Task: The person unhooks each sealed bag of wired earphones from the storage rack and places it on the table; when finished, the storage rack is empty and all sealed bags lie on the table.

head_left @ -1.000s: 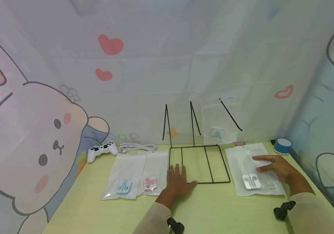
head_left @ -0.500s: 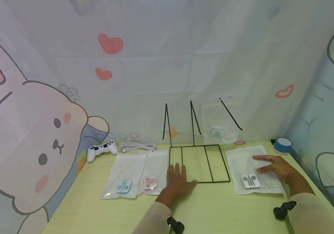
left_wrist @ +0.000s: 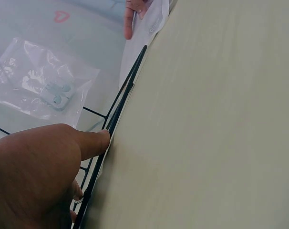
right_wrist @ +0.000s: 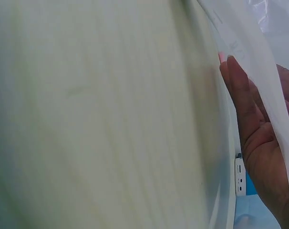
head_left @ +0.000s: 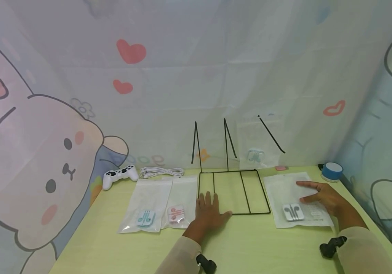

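A black wire rack (head_left: 244, 214) stands at the table's back, its base flat and its prongs rising. My left hand (head_left: 208, 217) lies with straight fingers over the rack's front left corner; in the left wrist view its thumb presses the wire. To the right, my right hand (head_left: 327, 199) holds the right side of a white plastic bag (head_left: 285, 182) that contains white earphones (head_left: 293, 212). The right wrist view has the bag's edge (right_wrist: 271, 95) running between the fingers of that hand. Another clear bag (head_left: 261, 133) with pale blue earphones (head_left: 255, 155) hangs from the rack's right prong.
Left of the rack lie two bags with teal earphones (head_left: 146, 218) and pink earphones (head_left: 176, 214). Behind them are a white game controller (head_left: 120, 175) and a coiled white cable (head_left: 161, 172). A blue tape roll (head_left: 332, 171) sits at the back right corner.
The white earphones have shifted slightly left inside their bag, and its top edge has dropped a little. Both hands stay almost where they were.
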Demonstrator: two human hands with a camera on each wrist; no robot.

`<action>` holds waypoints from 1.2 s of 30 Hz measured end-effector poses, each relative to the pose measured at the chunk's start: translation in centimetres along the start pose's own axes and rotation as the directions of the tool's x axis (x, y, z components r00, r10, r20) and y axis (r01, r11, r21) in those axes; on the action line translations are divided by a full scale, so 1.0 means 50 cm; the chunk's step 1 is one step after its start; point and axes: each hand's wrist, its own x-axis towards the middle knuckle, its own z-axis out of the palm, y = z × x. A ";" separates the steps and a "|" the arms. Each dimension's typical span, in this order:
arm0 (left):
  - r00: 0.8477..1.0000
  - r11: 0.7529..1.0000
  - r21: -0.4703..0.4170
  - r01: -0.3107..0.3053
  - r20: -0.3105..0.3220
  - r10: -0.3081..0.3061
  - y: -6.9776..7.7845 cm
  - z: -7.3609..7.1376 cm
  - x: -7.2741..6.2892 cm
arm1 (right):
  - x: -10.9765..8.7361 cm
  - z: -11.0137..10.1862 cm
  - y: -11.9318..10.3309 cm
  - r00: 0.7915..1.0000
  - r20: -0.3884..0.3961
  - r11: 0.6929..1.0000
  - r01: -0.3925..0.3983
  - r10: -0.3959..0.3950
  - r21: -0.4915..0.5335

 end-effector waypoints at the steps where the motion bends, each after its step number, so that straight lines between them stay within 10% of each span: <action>1: 1.000 1.000 0.003 0.000 -0.001 0.000 0.000 0.000 0.000 | 0.000 0.000 0.001 1.000 -0.002 1.000 -0.001 0.001 -0.006; 36: 1.000 1.000 0.021 -0.012 -0.027 0.013 -0.012 0.015 0.012 | -0.060 -0.045 0.018 0.990 0.055 0.988 0.137 -0.134 -0.069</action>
